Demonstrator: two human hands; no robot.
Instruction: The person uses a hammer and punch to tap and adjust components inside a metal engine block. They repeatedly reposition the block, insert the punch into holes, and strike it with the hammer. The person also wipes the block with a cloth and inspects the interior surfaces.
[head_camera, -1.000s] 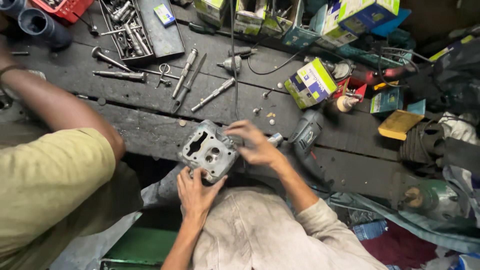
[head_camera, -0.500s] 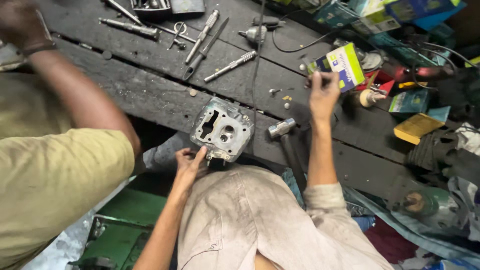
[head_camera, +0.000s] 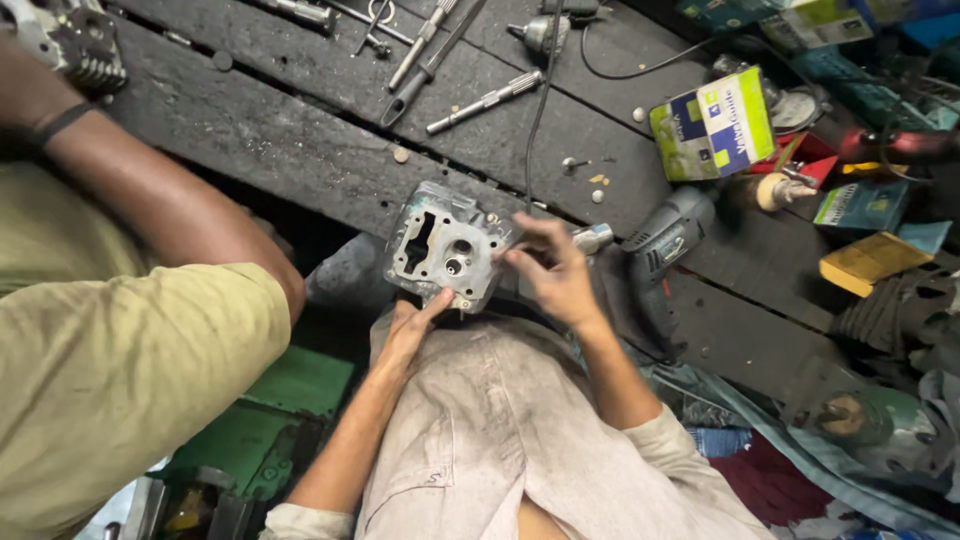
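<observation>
Resting at the near edge of the dark wooden bench (head_camera: 300, 140), the grey metal cylinder head (head_camera: 445, 245) looks heavy, rigid and oily; grip its outer edges. The left hand (head_camera: 410, 330) steadies its underside; the right hand (head_camera: 550, 270), previously at the green-and-white box (head_camera: 712, 122), now pinches its right edge beside the power drill (head_camera: 660, 240).

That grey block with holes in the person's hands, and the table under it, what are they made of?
The grey block looks like cast metal, probably aluminium: dull, pale grey, with machined holes and flat faces. The left hand props it and the right hand touches its edge. The table looks like old wooden planks, stained dark, with gaps between boards.
</observation>
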